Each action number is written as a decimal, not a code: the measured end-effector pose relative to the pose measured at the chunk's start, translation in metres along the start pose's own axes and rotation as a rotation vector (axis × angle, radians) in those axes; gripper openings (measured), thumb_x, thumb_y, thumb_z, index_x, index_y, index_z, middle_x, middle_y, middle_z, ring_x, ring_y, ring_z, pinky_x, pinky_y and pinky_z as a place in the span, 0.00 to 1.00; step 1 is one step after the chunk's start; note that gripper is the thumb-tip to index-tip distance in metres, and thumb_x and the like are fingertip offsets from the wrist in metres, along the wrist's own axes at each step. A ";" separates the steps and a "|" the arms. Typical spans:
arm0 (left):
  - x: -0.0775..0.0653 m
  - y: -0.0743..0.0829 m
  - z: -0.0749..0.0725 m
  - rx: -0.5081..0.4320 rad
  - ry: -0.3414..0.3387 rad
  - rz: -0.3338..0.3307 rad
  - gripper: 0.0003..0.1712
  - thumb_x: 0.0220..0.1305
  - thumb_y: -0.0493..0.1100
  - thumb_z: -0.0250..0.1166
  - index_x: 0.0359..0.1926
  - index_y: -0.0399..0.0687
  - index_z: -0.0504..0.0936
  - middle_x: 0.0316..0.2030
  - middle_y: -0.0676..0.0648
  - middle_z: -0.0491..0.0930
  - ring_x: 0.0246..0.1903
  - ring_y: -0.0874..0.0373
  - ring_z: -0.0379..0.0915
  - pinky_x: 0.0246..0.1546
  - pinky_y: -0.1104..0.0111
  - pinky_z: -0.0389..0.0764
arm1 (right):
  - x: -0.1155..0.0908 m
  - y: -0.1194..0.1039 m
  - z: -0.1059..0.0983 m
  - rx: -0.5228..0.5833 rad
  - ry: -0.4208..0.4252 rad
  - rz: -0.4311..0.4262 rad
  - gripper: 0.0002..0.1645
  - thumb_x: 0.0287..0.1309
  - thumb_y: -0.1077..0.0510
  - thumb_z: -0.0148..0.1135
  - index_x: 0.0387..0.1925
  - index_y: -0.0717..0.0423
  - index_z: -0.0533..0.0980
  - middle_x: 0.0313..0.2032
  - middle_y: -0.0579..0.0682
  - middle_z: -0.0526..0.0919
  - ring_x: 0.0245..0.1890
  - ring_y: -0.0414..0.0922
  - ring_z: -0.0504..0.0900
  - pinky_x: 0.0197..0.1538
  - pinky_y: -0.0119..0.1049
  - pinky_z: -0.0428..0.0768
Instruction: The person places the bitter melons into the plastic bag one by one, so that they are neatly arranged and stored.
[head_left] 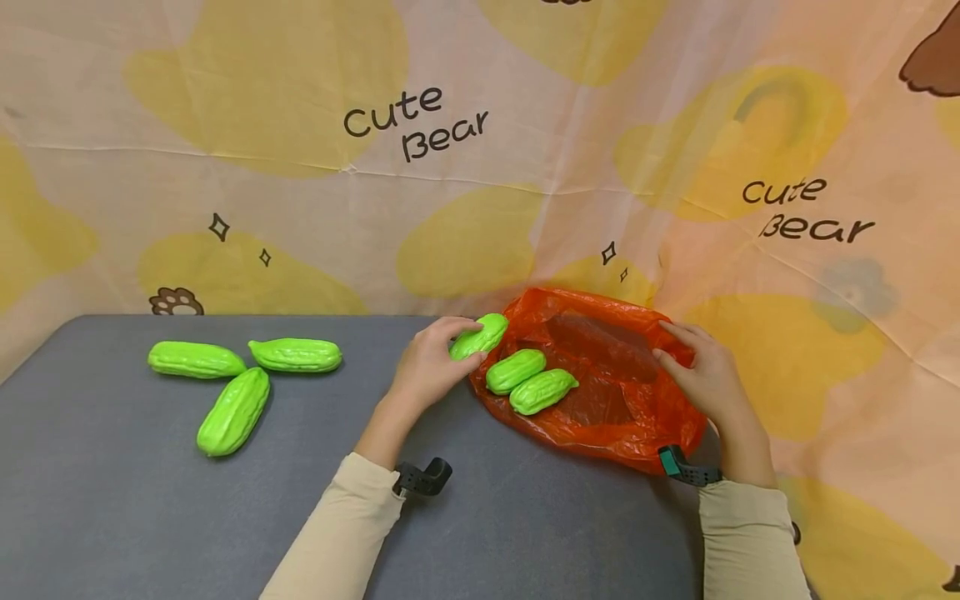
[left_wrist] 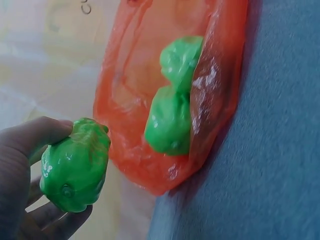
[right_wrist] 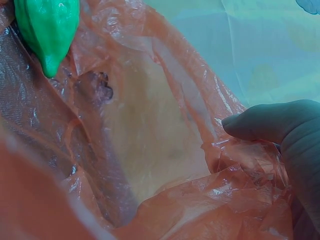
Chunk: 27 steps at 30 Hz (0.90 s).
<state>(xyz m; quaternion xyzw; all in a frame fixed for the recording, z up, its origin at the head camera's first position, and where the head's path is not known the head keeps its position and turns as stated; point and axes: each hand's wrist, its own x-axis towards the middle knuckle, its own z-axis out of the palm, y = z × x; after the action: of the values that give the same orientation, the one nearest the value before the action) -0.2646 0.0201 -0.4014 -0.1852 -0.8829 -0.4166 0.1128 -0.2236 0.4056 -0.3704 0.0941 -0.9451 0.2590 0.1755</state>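
My left hand (head_left: pixel 435 360) grips a bright green bitter melon (head_left: pixel 483 335) between thumb and fingers, at the left rim of a red plastic bag (head_left: pixel 630 429). In the left wrist view this bitter melon (left_wrist: pixel 75 165) overlaps the bag's edge, its blunt end facing the camera. Two more bitter melons lie side by side in the bag, one behind (head_left: pixel 516 372) and one in front (head_left: pixel 543 392). At the bag's right side my right hand (head_left: pixel 708 371) pinches the rim, and the mouth is spread wide. The right wrist view shows the thumb (right_wrist: pixel 260 122) over the crumpled film.
On the left of the grey table (head_left: pixel 315 517) lie three bitter melons, close together: one at left (head_left: pixel 197 360), one at right (head_left: pixel 296 355) and one in front (head_left: pixel 234 412). A patterned curtain (head_left: pixel 300 200) hangs behind the table and along its right side.
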 end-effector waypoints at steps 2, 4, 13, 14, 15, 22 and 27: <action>-0.001 0.004 0.003 0.013 0.001 0.007 0.23 0.59 0.48 0.73 0.57 0.57 0.85 0.59 0.52 0.82 0.61 0.51 0.78 0.60 0.52 0.78 | 0.000 -0.001 0.000 -0.001 -0.006 0.002 0.28 0.64 0.62 0.66 0.64 0.67 0.74 0.62 0.71 0.76 0.63 0.71 0.71 0.63 0.70 0.68; -0.003 0.008 0.007 0.021 0.002 0.008 0.23 0.59 0.49 0.74 0.56 0.57 0.86 0.59 0.52 0.82 0.61 0.51 0.78 0.59 0.51 0.78 | 0.000 -0.001 0.001 0.004 -0.008 0.002 0.28 0.64 0.62 0.66 0.64 0.67 0.74 0.62 0.71 0.76 0.63 0.71 0.71 0.63 0.70 0.68; -0.007 0.020 0.025 0.051 -0.024 0.045 0.23 0.57 0.48 0.75 0.55 0.57 0.86 0.57 0.53 0.83 0.58 0.51 0.80 0.55 0.52 0.80 | 0.000 -0.002 0.003 0.009 -0.015 0.003 0.28 0.65 0.62 0.65 0.64 0.68 0.73 0.62 0.71 0.75 0.63 0.72 0.71 0.63 0.70 0.68; -0.007 0.021 0.026 0.052 -0.029 0.046 0.23 0.58 0.48 0.75 0.55 0.57 0.86 0.57 0.53 0.83 0.58 0.52 0.80 0.55 0.52 0.80 | 0.000 -0.002 0.003 0.008 -0.015 0.002 0.28 0.65 0.62 0.65 0.64 0.68 0.73 0.61 0.71 0.75 0.63 0.72 0.71 0.63 0.70 0.68; -0.007 0.022 0.028 0.053 -0.035 0.047 0.23 0.58 0.48 0.75 0.55 0.58 0.86 0.57 0.53 0.83 0.58 0.52 0.80 0.55 0.53 0.80 | 0.000 -0.002 0.003 0.009 -0.014 0.000 0.28 0.65 0.62 0.65 0.64 0.68 0.73 0.61 0.71 0.75 0.63 0.72 0.71 0.63 0.70 0.68; -0.006 0.032 0.040 0.046 -0.084 0.085 0.23 0.60 0.50 0.73 0.57 0.58 0.85 0.58 0.54 0.82 0.59 0.54 0.79 0.54 0.53 0.81 | 0.000 -0.002 0.002 0.004 -0.010 -0.006 0.28 0.63 0.64 0.66 0.63 0.69 0.73 0.62 0.72 0.75 0.63 0.73 0.71 0.63 0.70 0.68; -0.005 0.042 0.047 0.043 -0.086 0.108 0.22 0.60 0.50 0.73 0.57 0.59 0.85 0.57 0.55 0.82 0.59 0.56 0.79 0.52 0.54 0.83 | -0.001 -0.001 0.000 0.009 -0.008 0.001 0.28 0.63 0.64 0.66 0.64 0.69 0.73 0.62 0.72 0.74 0.63 0.73 0.71 0.62 0.71 0.68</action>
<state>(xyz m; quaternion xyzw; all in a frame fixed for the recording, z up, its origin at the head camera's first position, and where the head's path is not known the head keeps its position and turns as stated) -0.2441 0.0803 -0.4036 -0.2477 -0.8844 -0.3824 0.1009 -0.2223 0.4046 -0.3705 0.0953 -0.9448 0.2629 0.1710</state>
